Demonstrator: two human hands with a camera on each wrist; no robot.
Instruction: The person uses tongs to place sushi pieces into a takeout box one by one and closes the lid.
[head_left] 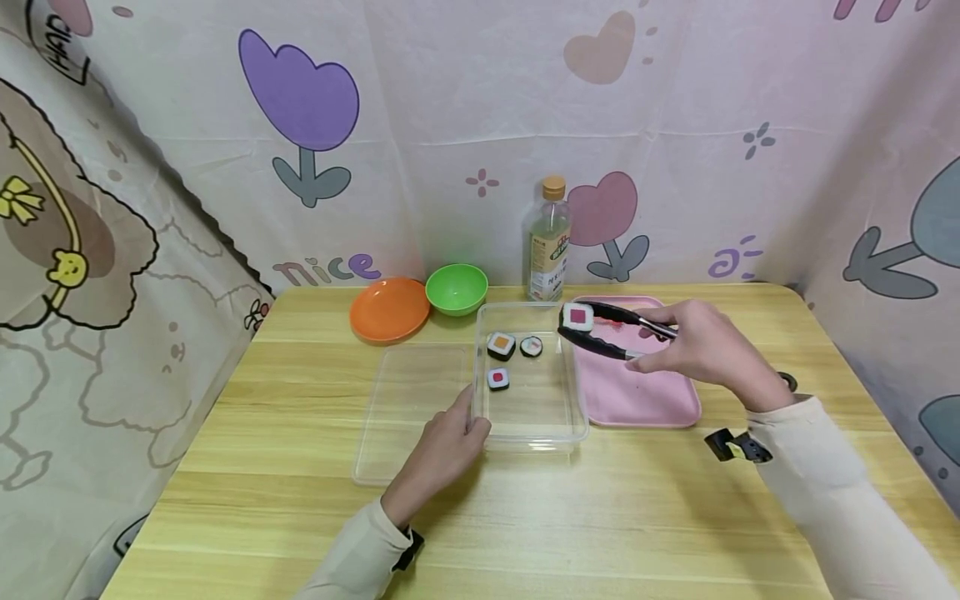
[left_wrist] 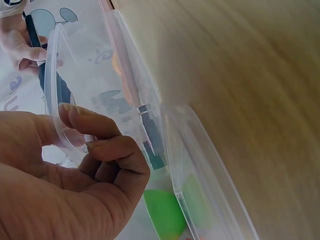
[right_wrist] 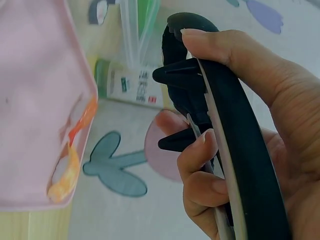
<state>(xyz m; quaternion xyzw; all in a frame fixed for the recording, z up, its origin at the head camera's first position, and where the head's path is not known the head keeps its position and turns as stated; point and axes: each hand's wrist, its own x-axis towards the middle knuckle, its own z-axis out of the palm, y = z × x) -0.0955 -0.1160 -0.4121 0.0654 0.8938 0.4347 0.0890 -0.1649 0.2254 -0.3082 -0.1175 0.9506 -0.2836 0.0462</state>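
My left hand [head_left: 450, 442] grips the left rim of a clear plastic box [head_left: 532, 438], thumb and fingers pinching its wall in the left wrist view. Inside the box, towards its far left, lie three sushi rolls: one with an orange centre [head_left: 501, 346], a small round one [head_left: 531, 347] and one with a red centre [head_left: 498, 379]. In my right hand [head_left: 701, 350] is a pair of black tongs [head_left: 600, 345], squeezed round another sushi roll [head_left: 577, 317] with a pink centre. That roll is held over the box's far right corner, beside the pink tray [head_left: 641, 404].
Orange-topped sushi pieces [right_wrist: 65, 182] lie along the tray's edge. A clear lid [head_left: 408, 417] lies flat left of the box. Behind stand an orange plate [head_left: 390, 310], a green bowl [head_left: 457, 289] and a bottle [head_left: 549, 258] with an orange cap, close to the printed curtain.
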